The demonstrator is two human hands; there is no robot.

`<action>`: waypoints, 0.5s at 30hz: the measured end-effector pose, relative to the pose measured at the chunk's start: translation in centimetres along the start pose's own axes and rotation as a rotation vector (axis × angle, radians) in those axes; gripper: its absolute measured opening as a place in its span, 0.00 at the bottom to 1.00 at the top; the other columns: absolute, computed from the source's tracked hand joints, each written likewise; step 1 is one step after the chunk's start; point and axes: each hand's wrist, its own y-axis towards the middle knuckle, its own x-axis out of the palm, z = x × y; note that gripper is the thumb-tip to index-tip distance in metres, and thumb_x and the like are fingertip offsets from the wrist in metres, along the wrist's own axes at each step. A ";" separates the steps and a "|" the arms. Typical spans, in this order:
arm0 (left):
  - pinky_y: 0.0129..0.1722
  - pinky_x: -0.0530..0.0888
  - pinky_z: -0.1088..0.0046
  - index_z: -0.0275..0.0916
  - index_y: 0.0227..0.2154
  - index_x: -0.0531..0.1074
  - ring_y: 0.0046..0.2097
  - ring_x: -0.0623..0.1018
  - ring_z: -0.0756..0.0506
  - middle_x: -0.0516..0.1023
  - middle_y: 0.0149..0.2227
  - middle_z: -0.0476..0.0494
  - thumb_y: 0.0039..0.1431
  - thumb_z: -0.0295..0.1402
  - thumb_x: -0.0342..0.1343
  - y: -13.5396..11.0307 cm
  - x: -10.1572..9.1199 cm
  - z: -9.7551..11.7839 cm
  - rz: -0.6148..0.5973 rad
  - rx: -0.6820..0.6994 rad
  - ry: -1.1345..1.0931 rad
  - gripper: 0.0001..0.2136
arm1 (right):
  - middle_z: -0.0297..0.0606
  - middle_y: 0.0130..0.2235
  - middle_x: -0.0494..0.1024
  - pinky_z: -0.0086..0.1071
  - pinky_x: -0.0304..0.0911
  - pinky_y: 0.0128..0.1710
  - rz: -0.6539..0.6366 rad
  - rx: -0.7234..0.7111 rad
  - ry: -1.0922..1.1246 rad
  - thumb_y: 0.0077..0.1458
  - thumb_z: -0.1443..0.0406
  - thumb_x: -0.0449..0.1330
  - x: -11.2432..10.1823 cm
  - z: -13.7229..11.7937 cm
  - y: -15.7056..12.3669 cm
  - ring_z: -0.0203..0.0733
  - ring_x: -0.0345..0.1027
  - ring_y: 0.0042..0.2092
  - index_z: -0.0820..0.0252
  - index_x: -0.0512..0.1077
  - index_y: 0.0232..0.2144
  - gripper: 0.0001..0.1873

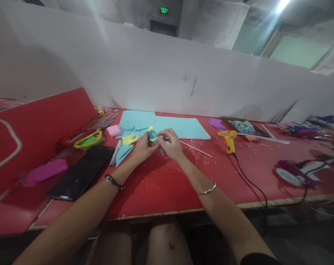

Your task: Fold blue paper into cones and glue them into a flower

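Note:
Both hands meet above the middle of the red table. Between them is a small teal paper piece with a yellow ball on top and yellow trim below (152, 134), like a tiny hat. My left hand (144, 148) is closed around its left side. On the other side, my right hand (171, 142) has its thumb and fingertips pinched at the trim's right edge. A pointed bit of bluish paper shows below the fingers. Beside my left hand lie crumpled yellow material (129, 138) and several teal paper triangles (124, 154).
Blue paper sheets (180, 127) lie at the back, a thin stick (196, 149) nearer. A yellow glue gun (229, 141) with a trailing cord stands right. Leftward are a black phone (81, 173), a marker (116, 152), a pink block (113, 130) and yellow-handled scissors (88, 140).

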 end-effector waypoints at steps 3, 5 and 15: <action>0.22 0.55 0.75 0.40 0.26 0.55 0.22 0.61 0.52 0.58 0.18 0.56 0.43 0.39 0.54 0.0 -0.1 0.0 0.020 0.019 0.024 0.13 | 0.33 0.35 0.63 0.27 0.63 0.35 0.019 -0.008 0.004 0.47 0.66 0.55 0.1 0.0 -0.1 0.31 0.61 0.32 0.58 0.66 0.30 0.04; 0.22 0.55 0.76 0.39 0.27 0.57 0.21 0.61 0.53 0.59 0.19 0.56 0.44 0.38 0.54 0.0 -0.1 -0.1 0.013 0.043 0.014 0.12 | 0.34 0.35 0.63 0.28 0.63 0.35 0.041 0.010 0.024 0.46 0.65 0.56 0.1 0.2 -0.1 0.31 0.61 0.33 0.58 0.65 0.32 0.07; 0.33 0.67 0.74 0.39 0.41 0.60 0.35 0.70 0.49 0.69 0.37 0.49 0.43 0.30 0.54 0.5 -0.6 -1.7 0.013 0.311 0.007 0.19 | 0.37 0.42 0.65 0.34 0.57 0.49 -0.282 0.113 0.117 0.44 0.62 0.58 0.2 1.3 -0.4 0.38 0.60 0.46 0.58 0.62 0.41 0.19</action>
